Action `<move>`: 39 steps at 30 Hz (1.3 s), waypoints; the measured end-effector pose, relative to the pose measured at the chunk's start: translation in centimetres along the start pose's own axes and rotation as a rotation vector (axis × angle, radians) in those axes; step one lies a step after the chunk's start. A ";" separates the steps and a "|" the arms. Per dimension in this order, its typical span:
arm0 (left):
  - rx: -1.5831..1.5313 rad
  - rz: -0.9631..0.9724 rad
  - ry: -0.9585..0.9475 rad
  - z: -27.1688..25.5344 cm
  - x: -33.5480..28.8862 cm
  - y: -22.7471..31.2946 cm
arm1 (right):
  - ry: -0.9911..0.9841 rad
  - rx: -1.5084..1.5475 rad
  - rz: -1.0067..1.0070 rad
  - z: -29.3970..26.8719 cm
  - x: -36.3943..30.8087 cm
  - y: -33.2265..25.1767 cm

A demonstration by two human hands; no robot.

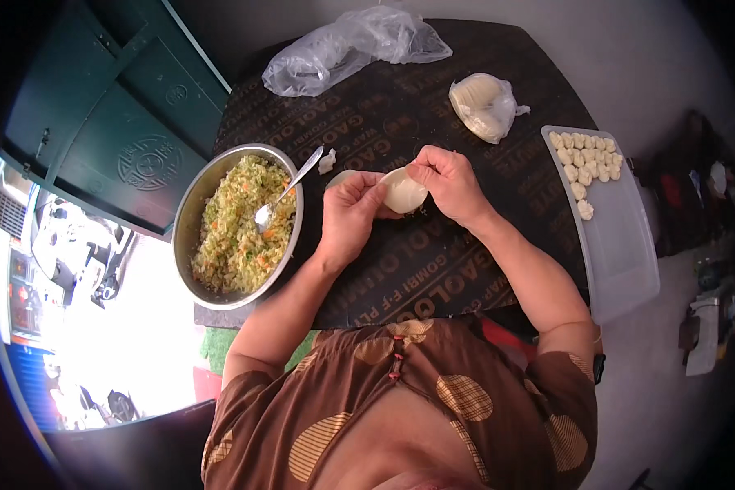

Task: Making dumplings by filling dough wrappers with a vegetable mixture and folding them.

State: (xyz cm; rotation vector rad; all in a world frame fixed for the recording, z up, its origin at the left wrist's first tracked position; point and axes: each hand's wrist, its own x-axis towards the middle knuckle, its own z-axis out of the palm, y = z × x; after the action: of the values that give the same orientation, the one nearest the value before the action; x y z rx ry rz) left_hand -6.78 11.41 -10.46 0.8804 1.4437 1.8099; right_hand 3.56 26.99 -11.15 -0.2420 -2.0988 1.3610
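Observation:
Above the middle of the table, a round pale dumpling wrapper (406, 193) is pinched between both hands. My left hand (351, 211) grips its left edge with the thumb on top. My right hand (451, 184) pinches its upper right edge with closed fingers. Past the left knuckles shows the edge of another pale round piece (342, 175), mostly hidden. To the left stands a steel bowl (181, 245) of chopped vegetable filling (241, 233) with orange bits. A metal spoon (300, 173) rests in the filling, its handle over the rim.
A stack of wrappers in a plastic bag (485, 106) lies at the far right of the dark printed table (400, 282). A crumpled clear bag (355, 49) sits at the back. Several filled dumplings (584, 155) line the far end of a translucent tray (616, 253) at the right edge.

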 end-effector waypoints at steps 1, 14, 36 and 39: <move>0.000 0.000 0.000 0.0 0.0 0.1 | 0.000 0.000 0.000 0.0 0.0 0.1; 0.064 -0.142 -0.082 -0.1 -0.3 -0.2 | -0.098 0.050 -0.002 0.8 -0.7 -1.2; 0.184 0.093 0.053 -0.7 -0.2 -0.9 | -0.154 0.232 0.084 0.3 -0.5 -0.4; 0.135 0.059 0.104 -0.5 -0.3 -0.5 | -0.179 0.287 0.189 0.2 -0.6 -0.8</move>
State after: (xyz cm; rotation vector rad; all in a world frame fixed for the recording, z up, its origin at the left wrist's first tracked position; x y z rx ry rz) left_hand -6.96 10.97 -11.06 0.9157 1.6370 1.8428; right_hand 4.06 26.15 -10.78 -0.2091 -2.0289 1.8359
